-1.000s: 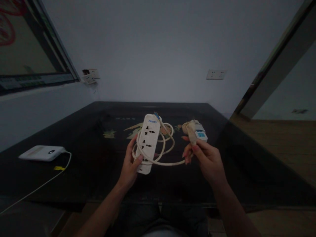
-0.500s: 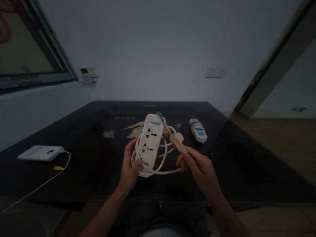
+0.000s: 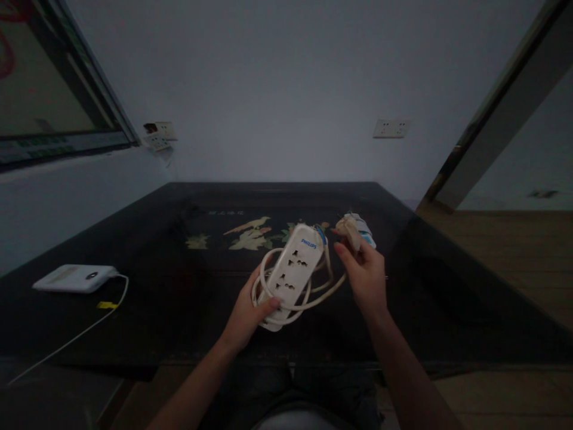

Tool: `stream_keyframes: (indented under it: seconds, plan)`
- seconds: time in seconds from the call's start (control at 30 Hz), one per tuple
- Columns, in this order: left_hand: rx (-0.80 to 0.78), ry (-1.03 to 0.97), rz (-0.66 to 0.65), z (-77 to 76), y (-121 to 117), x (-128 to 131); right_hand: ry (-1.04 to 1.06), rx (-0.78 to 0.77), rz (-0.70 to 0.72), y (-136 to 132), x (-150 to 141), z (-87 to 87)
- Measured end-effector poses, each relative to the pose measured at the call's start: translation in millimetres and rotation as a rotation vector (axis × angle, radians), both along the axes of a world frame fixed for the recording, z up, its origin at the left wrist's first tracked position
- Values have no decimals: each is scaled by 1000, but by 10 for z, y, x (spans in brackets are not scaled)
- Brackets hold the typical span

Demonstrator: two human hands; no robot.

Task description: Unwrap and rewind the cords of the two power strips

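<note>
Cable (image 3: 126,286) runs from a white power bank (image 3: 74,278) on our bench (image 3: 179,334). Our left hand (image 3: 246,313) grips the power strip (image 3: 292,276) over the bench, thumb on looped cord (image 3: 329,292). Gathering seems partly done: loops cross the strip's near end, but the stretch toward the plug (image 3: 350,230), which our right hand (image 3: 369,278) pinches, remains uncoiled. A white device (image 3: 367,236) shows beyond.
</note>
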State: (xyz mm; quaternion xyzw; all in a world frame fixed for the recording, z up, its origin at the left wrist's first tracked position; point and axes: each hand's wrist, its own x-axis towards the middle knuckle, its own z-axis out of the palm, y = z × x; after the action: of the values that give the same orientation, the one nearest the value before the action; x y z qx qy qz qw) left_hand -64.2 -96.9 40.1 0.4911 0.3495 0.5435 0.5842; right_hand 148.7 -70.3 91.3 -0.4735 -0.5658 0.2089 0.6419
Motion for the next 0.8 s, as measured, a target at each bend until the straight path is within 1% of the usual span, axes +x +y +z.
stream_keyframes:
  seconds: [0.03,0.1,0.17,0.23,0.3,0.37,0.43,0.5,0.63,0.8]
  plan:
    - [1,23,-25,-16,-1,4,-19,9,14,65,11,9]
    - [8,64,-45,-48,-2,-2,-50,-4,109,148,32,34]
    - [-2,95,-38,-74,0,-20,-38,-53,248,166,40,59]
    - [-31,128,-41,-84,3,-36,1,-111,324,143,26,73]
    - [-73,164,-63,-70,5,-36,35,-151,318,109,-11,79]
    - [-93,199,-113,-35,8,-17,38,-169,299,86,-64,84]
    - [-77,231,-167,7,13,13,25,-155,301,79,-117,92]
    - [-48,249,-189,38,23,43,16,-137,305,85,-160,106]
    - [-23,253,-154,53,50,76,23,-143,286,115,-211,130]
    - [-72,279,-116,74,74,94,-48,-135,307,167,-275,131]
